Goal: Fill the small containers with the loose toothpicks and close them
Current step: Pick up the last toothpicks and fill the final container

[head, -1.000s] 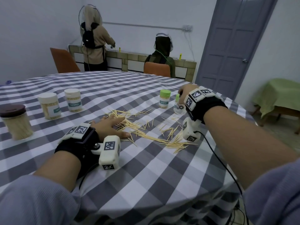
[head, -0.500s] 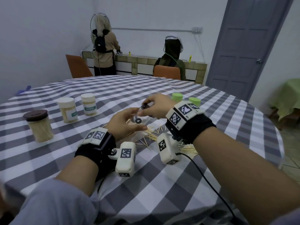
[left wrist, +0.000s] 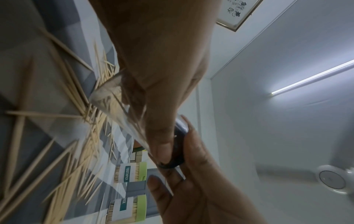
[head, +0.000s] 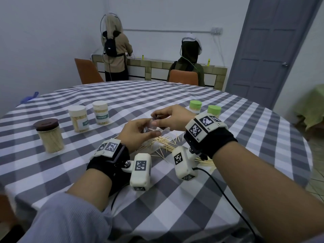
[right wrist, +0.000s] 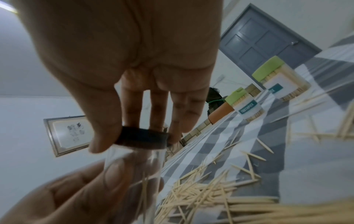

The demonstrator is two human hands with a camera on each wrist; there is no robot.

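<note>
Above a round table draped in grey-and-white checked cloth [head: 175, 199], the left hand [head: 138, 132] wraps its fingers around a small clear plastic cylinder [right wrist: 134, 163] holding only a few sticks, while the right hand [head: 172, 117] pinches the container's dark ribbed round cap [right wrist: 141, 138] at its mouth. Pale, slender wooden toothpicks [head: 166, 142] lie scattered in a heap on the cloth directly beneath both hands. Two green-capped labelled tubs [head: 195, 106] stand packed just beyond; two cream-lidded ones [head: 100, 112] and a brown-lidded glass jar [head: 50, 135] stand to the left.
</note>
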